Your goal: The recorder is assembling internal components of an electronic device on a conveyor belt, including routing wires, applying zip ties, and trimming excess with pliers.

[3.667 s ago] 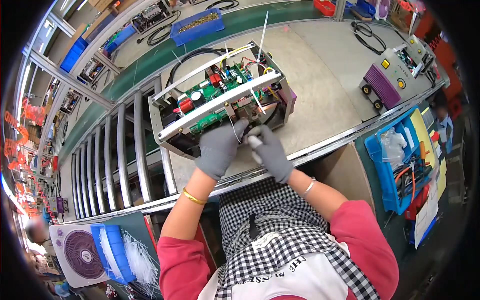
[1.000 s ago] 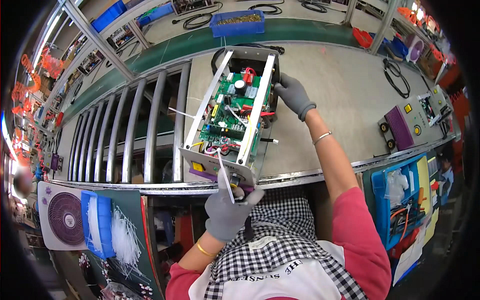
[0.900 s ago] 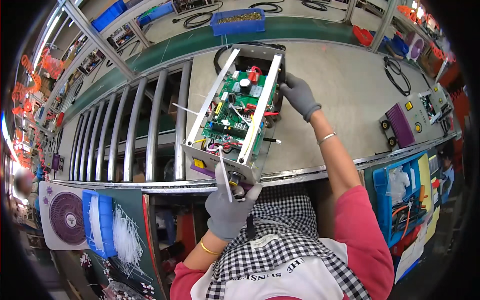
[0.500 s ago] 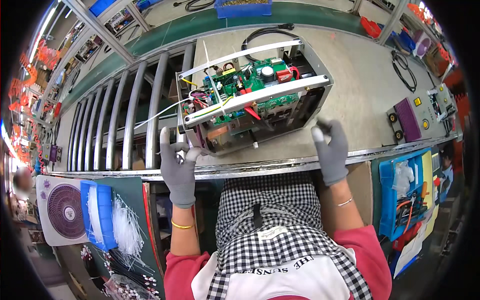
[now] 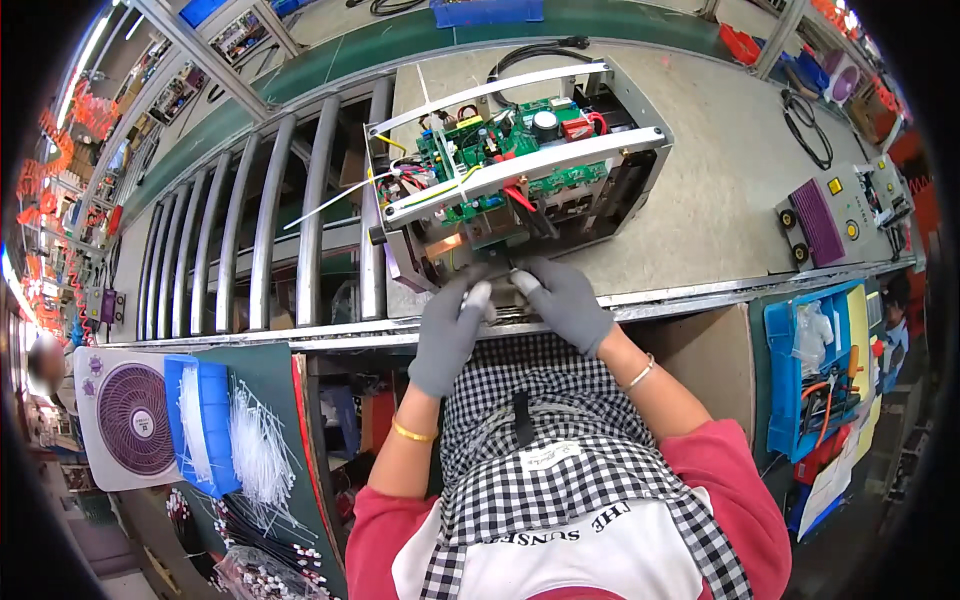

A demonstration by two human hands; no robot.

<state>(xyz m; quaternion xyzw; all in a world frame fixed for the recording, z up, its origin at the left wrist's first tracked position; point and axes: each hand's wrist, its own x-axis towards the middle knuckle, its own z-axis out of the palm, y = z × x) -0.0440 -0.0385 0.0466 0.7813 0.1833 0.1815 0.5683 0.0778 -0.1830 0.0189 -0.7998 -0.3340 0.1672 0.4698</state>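
Note:
An open machine chassis with a green circuit board and two pale metal rails across its top stands in front of me on the bench. Both my hands, in grey gloves, have come together at its near lower side. My left hand has thumb and fingers drawn together, the fingertips somewhat blurred. Beside it, my right hand is curled in a pinch. Whatever lies between the fingers is hidden or too small to name. A white cable tie sticks out from the wires at the chassis's left end.
Metal rollers run along the left. A black power cord lies behind the chassis. To the right stands a purple-sided unit. Below the bench edge are a blue bin of cable ties, a purple fan and a blue tool tray.
My hands were apart, at either end of the chassis. They have moved inward and now meet at its near side. The chassis appears slightly higher and further right in the view.

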